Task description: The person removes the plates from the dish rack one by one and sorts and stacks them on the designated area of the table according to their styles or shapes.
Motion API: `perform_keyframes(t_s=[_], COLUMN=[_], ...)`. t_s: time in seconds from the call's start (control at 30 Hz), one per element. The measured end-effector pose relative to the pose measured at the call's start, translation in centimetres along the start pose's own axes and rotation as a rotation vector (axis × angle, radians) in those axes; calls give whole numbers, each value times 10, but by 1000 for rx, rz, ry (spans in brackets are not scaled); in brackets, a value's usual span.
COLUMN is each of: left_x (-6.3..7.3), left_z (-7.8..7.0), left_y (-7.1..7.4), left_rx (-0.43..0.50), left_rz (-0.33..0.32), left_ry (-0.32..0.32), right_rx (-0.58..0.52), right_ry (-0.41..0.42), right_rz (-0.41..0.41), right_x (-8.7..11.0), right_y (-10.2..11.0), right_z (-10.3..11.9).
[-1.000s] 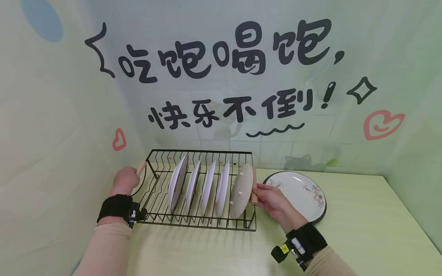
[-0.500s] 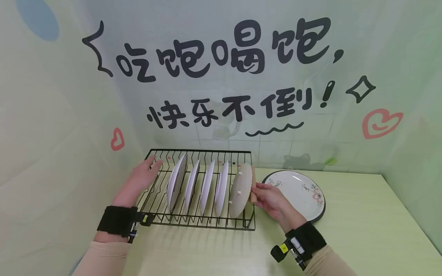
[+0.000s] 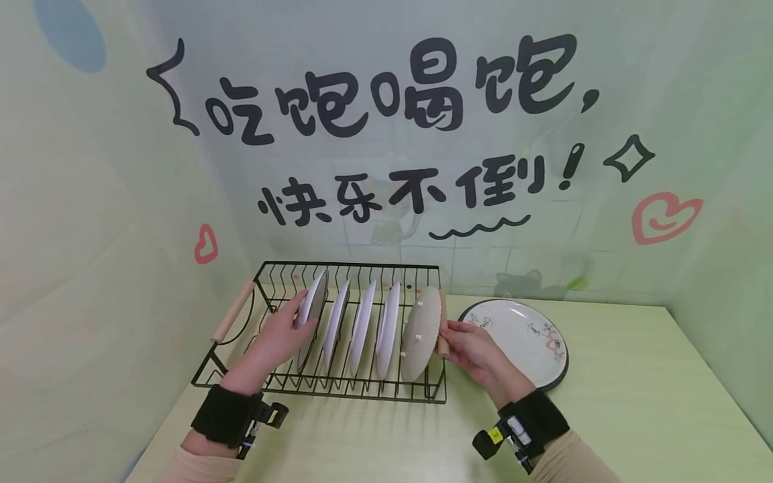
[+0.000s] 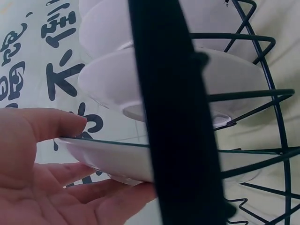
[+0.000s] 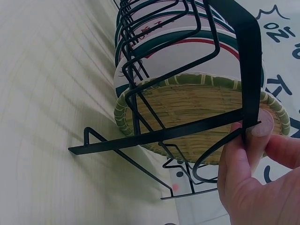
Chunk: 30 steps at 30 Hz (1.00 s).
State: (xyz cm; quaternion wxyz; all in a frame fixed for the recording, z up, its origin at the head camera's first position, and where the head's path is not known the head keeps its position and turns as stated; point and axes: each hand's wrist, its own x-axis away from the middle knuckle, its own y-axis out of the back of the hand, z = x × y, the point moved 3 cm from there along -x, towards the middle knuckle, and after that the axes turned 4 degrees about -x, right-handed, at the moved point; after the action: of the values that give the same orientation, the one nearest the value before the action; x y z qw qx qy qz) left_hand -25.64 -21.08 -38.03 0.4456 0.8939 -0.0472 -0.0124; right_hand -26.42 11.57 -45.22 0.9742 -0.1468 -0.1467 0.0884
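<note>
Left hand (image 3: 279,341) around leftmost plate (image 4: 110,158), right hand (image 3: 477,350) around rack handle (image 3: 443,308).

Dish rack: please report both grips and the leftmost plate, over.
Left grip: thumb and fingers around leftmost plate. Right grip: pinching wooden handle. Plate on edge in rack; dark bar partly hides it, left wrist view.

Upright at the back, a pale grey-green printed backdrop (image 3: 338,33) with two rows of bold black Chinese characters (image 3: 417,176). Under the lower row, a black wavy line (image 3: 480,229). Right of the lettering, a black-outlined four-pointed star (image 3: 629,158) above a red-outlined curled heart (image 3: 667,218). Toward the left, a smaller red-outlined heart (image 3: 206,244) and, high up, a rounded blue patch (image 3: 71,33). Below everything, a pale yellow-green, faintly grained tabletop (image 3: 640,382).
</note>
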Motion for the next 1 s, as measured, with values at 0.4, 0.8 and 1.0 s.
perform_keyframes(t_s=[0.4, 0.8, 1.0], left_x=[4, 4, 8], left_z=[1, 3, 3], left_y=[4, 18, 23], left_rx=[144, 232, 233], left_rz=[-58, -72, -82], left_ry=[25, 28, 45], right_rx=[-5, -6, -10], right_ry=[-16, -6, 1], right_rz=[-6, -9, -3], right_x=[1, 0, 0], right_y=[0, 2, 1], right_z=[0, 0, -1])
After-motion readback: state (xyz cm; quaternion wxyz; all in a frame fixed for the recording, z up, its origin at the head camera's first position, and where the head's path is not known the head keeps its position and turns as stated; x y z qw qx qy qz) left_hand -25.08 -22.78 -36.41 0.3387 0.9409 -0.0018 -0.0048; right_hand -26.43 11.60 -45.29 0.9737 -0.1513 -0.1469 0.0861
